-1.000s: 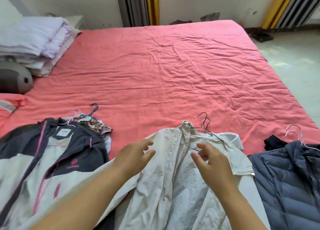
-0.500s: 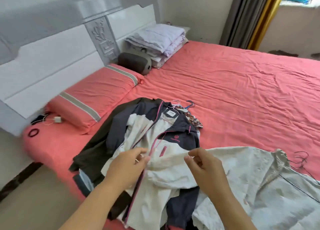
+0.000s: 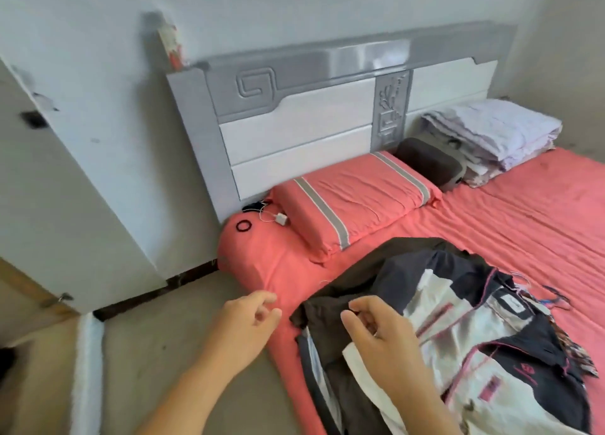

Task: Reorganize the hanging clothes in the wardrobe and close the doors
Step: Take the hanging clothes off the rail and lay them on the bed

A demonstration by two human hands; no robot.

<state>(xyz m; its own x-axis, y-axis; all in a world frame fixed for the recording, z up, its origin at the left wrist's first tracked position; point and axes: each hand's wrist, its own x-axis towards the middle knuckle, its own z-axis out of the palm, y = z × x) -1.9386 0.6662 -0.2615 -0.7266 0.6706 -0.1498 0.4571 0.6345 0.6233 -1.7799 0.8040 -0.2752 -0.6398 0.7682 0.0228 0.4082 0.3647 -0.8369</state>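
The bed (image 3: 523, 238) fills the right side, its headboard (image 3: 311, 130) against the back wall. A pillow (image 3: 353, 202) lies on the bed before the headboard; right of it sits a cushion (image 3: 429, 162), and further right a stack of folded bedding (image 3: 491, 136). Left of the pillow, at the bed's corner, lie a hair tie (image 3: 244, 226) and a charger (image 3: 281, 219). A pile of jackets (image 3: 458, 330) lies on the bed's near edge. The floor (image 3: 157, 336) stretches left of the bed, and a door (image 3: 49, 189) stands at far left.
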